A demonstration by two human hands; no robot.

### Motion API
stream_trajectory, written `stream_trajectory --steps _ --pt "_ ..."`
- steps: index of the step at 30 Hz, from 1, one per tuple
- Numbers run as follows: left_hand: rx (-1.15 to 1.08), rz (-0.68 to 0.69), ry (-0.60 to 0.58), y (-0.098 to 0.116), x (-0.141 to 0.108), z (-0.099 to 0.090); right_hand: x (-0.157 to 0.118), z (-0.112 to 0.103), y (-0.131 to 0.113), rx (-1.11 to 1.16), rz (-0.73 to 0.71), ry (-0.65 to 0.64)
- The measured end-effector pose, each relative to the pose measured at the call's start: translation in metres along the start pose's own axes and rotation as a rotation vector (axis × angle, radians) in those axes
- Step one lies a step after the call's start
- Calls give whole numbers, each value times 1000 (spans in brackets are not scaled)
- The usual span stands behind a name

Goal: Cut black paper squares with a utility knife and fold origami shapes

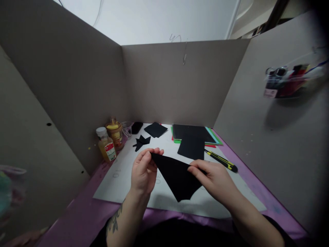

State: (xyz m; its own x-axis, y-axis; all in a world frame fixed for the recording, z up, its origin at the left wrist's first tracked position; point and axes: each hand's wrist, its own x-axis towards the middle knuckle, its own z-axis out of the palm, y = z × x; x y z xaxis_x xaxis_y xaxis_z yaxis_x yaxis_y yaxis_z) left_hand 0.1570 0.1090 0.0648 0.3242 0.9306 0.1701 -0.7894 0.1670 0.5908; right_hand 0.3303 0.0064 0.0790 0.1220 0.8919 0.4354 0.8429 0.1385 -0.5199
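Observation:
A piece of black paper (177,176), roughly triangular with a straight upper edge, is held up in front of me above the white sheet. My left hand (145,171) pinches its pointed left corner between thumb and fingers. At the right, my right hand (212,176) grips the upper edge, and its fingers hide part of that side. The lower edge of the paper looks curved or notched near its bottom tip. Beyond my hands lie a folded black paper shape (142,142) with several points and a flat black paper square (191,148).
A yellow-and-black utility knife (222,161) lies right of the square. Coloured sheets (194,133) and black squares (155,129) are stacked at the back. A glue bottle (106,145) and a jar (114,133) stand left. Grey panels (185,82) enclose the table; a pouch (286,82) hangs right.

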Motion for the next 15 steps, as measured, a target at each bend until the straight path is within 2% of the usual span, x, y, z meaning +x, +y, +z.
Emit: stream_trajectory --steps 6,15 --pt "-33 -16 -20 0 0 -1 -2 -1 0 -4 7 -5" --pt "12 3 47 -1 5 -3 0 -1 -1 -17 -15 -14"
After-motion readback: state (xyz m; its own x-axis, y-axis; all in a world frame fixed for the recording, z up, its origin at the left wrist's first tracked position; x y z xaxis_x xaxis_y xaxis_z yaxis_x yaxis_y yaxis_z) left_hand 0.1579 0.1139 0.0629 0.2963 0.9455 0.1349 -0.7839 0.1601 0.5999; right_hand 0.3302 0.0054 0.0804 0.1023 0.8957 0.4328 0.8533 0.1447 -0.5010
